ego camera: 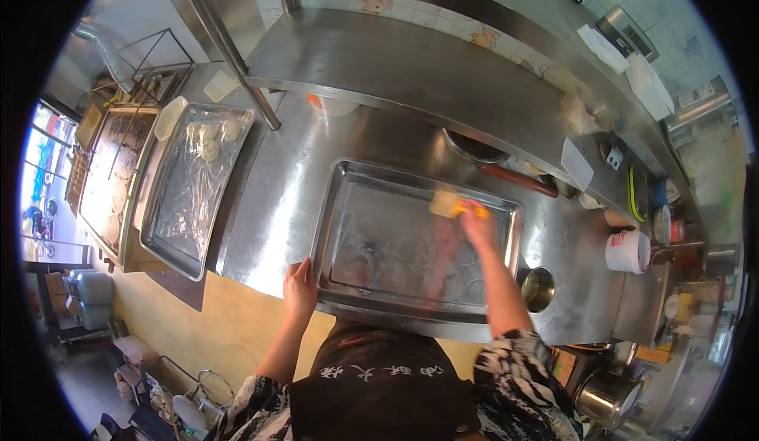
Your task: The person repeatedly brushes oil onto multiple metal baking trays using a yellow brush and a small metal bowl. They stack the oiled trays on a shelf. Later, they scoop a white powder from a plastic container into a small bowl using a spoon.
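A large rectangular metal tray lies on the stainless steel worktop in front of me. My left hand grips the tray's near left corner. In my right hand is a flat brush with a yellow handle, blurred, its pale bristles over the far right part of the tray. The tray's bottom looks wet or greasy, with whitish smears. A round brass-coloured metal bowl stands just right of the tray, near my right forearm.
A second metal tray with dough pieces under plastic film stands at the left, beside a griddle. Behind the tray are a raised steel shelf, a pan and a rolling pin. A white bucket stands at the right.
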`<state>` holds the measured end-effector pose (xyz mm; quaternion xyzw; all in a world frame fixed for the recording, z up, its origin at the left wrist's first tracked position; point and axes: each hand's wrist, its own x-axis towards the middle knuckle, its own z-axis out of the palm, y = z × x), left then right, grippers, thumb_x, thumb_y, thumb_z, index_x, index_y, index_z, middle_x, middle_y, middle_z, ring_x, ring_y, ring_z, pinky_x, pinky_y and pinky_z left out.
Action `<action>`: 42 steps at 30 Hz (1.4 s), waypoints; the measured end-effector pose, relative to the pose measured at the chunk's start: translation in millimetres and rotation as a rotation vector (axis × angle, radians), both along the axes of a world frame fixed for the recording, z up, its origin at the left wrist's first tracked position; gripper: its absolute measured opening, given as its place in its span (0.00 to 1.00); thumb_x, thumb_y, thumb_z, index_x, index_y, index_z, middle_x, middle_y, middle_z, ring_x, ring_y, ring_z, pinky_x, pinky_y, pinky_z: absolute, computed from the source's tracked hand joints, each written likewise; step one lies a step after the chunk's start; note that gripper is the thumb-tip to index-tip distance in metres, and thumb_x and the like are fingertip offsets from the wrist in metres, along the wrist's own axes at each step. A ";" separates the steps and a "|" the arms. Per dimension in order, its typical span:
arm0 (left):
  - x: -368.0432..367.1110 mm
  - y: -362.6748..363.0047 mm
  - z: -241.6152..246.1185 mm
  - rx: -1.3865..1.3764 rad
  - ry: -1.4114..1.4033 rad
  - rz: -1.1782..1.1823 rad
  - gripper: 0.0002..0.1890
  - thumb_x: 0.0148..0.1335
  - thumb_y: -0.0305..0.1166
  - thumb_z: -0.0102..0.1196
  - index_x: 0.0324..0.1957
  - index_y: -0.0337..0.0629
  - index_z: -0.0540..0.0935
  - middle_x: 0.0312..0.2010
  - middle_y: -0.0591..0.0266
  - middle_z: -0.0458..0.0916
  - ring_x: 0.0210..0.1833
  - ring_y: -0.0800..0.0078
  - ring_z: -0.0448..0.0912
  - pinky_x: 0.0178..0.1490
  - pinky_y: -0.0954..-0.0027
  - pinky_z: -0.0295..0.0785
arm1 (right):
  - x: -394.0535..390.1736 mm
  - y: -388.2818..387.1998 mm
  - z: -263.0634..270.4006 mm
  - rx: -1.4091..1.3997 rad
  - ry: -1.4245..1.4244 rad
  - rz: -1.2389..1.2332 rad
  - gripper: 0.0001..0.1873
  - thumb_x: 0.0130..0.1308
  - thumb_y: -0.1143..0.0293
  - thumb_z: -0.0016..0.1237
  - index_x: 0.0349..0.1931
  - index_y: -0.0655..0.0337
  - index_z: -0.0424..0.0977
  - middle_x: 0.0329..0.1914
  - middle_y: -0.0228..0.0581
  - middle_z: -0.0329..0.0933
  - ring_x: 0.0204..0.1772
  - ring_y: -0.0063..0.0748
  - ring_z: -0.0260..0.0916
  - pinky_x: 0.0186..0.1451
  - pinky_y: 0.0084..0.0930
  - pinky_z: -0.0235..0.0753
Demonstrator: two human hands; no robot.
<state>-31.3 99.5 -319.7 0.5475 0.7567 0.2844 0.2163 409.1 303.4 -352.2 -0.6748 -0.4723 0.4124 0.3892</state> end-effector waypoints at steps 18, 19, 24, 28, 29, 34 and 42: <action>-4.5 3.3 1.5 0.015 -0.032 -0.003 0.18 0.63 0.23 0.57 0.55 0.37 0.86 0.46 0.46 0.84 0.47 0.47 0.84 0.52 0.55 0.79 | -302.2 -17.9 42.4 0.094 -0.363 0.582 0.09 0.69 0.65 0.52 0.43 0.54 0.84 0.41 0.47 0.87 0.47 0.50 0.84 0.49 0.42 0.82; -5.1 3.6 2.2 0.018 -0.032 -0.014 0.18 0.63 0.23 0.57 0.55 0.37 0.86 0.46 0.46 0.84 0.47 0.47 0.84 0.52 0.55 0.79 | -280.0 -21.4 33.3 0.055 -0.244 0.502 0.09 0.69 0.66 0.52 0.44 0.54 0.84 0.41 0.46 0.87 0.47 0.47 0.85 0.50 0.40 0.82; -9.1 3.0 2.9 0.024 -0.027 -0.052 0.18 0.64 0.23 0.56 0.56 0.37 0.85 0.47 0.46 0.84 0.48 0.47 0.83 0.52 0.54 0.79 | -40.8 -42.8 20.3 -0.164 -0.186 0.037 0.14 0.76 0.62 0.52 0.54 0.58 0.83 0.45 0.39 0.88 0.51 0.36 0.84 0.56 0.34 0.81; -12.0 1.8 1.9 0.010 -0.055 -0.070 0.18 0.65 0.24 0.55 0.57 0.38 0.85 0.47 0.46 0.84 0.47 0.47 0.84 0.51 0.53 0.80 | 90.6 -69.4 67.6 -0.251 -0.878 -0.005 0.19 0.74 0.53 0.49 0.49 0.56 0.85 0.42 0.52 0.87 0.46 0.53 0.86 0.47 0.44 0.83; -12.1 2.4 1.2 0.008 -0.054 -0.066 0.19 0.64 0.24 0.55 0.57 0.38 0.85 0.47 0.46 0.84 0.46 0.47 0.84 0.51 0.53 0.80 | 84.2 -69.9 72.9 -0.264 -0.952 0.051 0.19 0.72 0.54 0.49 0.45 0.58 0.86 0.41 0.54 0.86 0.48 0.56 0.84 0.50 0.48 0.83; -12.3 2.4 -0.6 0.020 -0.061 -0.055 0.18 0.64 0.24 0.55 0.56 0.39 0.85 0.47 0.46 0.84 0.46 0.47 0.84 0.51 0.53 0.80 | -131.6 -60.8 44.6 -0.083 -0.893 0.483 0.15 0.68 0.58 0.51 0.46 0.56 0.83 0.43 0.51 0.85 0.43 0.59 0.83 0.47 0.51 0.82; -16.9 3.0 3.8 -0.031 -0.083 -0.075 0.19 0.64 0.24 0.58 0.57 0.38 0.85 0.48 0.46 0.84 0.49 0.48 0.84 0.55 0.55 0.79 | -296.5 -6.1 52.4 0.245 -0.442 0.209 0.12 0.75 0.59 0.49 0.41 0.53 0.82 0.31 0.48 0.84 0.36 0.54 0.84 0.39 0.46 0.82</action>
